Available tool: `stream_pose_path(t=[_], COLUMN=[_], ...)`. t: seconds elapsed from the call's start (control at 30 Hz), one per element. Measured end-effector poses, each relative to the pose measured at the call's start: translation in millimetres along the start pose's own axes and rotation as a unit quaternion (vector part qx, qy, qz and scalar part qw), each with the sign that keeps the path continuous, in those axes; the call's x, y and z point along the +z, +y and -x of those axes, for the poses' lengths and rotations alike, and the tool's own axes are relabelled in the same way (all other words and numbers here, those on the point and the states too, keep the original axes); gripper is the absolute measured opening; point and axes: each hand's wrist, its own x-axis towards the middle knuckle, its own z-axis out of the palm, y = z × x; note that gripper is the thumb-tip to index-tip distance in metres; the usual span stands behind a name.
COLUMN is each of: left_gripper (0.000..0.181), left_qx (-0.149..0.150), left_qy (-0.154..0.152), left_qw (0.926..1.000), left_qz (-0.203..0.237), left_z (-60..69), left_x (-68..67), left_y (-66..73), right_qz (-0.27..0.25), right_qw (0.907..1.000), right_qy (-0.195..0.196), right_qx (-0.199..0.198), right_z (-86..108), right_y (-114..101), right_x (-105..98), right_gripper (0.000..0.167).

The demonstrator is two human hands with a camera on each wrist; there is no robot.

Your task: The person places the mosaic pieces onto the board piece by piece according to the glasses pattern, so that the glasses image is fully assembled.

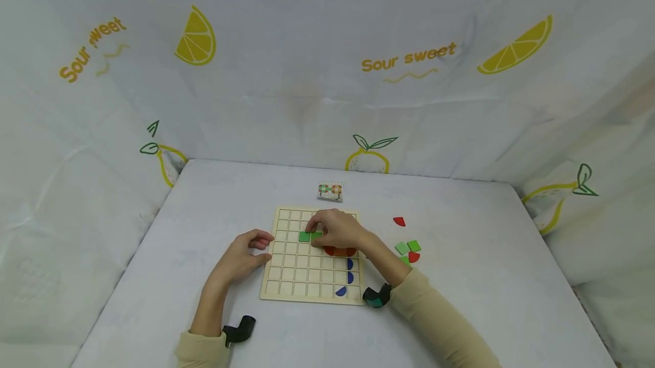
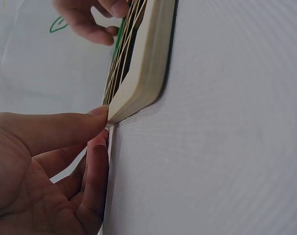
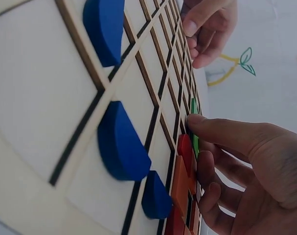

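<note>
Both forearms [image 1: 211, 305] kinda angle inward. Left hand [image 1: 237, 257] has thumb and fingers apart, right hand [image 1: 339, 228] is in a pinch.

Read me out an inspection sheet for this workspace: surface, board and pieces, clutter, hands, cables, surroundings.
Surface: white tabletop.
Job's things: gridded board bearing green squares, red and orange pieces, and three blue pieces; loose red pieces and loose green pieces lie to its right; small patterned card beyond its far edge.
Clutter: nothing seen.
Left hand: touches the board's left edge.
Right hand: fingertips at the green squares; whether it pinches one is unclear.
Wrists: one black device on each.
Cables: nothing seen.
Surroundings: white sheeting with lemon prints and "Sour sweet" lettering.
</note>
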Motion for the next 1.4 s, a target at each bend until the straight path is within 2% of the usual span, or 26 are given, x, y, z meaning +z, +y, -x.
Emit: stream_pose_path(t=[0.43,0.6,0.77,0.9,1.13,1.4], left_gripper=[0.035,0.036,0.036,0.036,0.036,0.036], left_qx=[0.000,0.000,0.000,-0.001,-0.002,-0.001], left_qy=[-0.001,-0.001,0.000,0.000,0.001,-0.002], left_qw=[1.0000,1.0000,1.0000,1.0000,1.0000,1.0000], left_qz=[0.004,0.004,0.001,0.001,0.002,-0.001], left_z=[1.2,1.2,1.1,1.0,0.9,2.4], left_x=[-0.5,-0.5,-0.2,0.0,-0.1,-1.4], left_y=[1.1,0.9,0.5,0.3,-0.1,3.3], right_qz=[-0.004,-0.012,-0.047,-0.063,-0.081,-0.084], right_qw=[0.9997,0.9992,0.9968,0.9936,0.9880,0.9762], right_qy=[0.021,0.029,0.033,0.045,0.085,0.116], right_qx=[0.009,0.025,0.056,0.082,0.101,0.163], right_z=[14.7,27.2,41.6,52.7,73.5,99.5], right_y=[2,5,9,19,43,75], right_x=[-3,-8,-20,-30,-47,-61], right_gripper=[0.026,0.027,0.028,0.030,0.034,0.041])
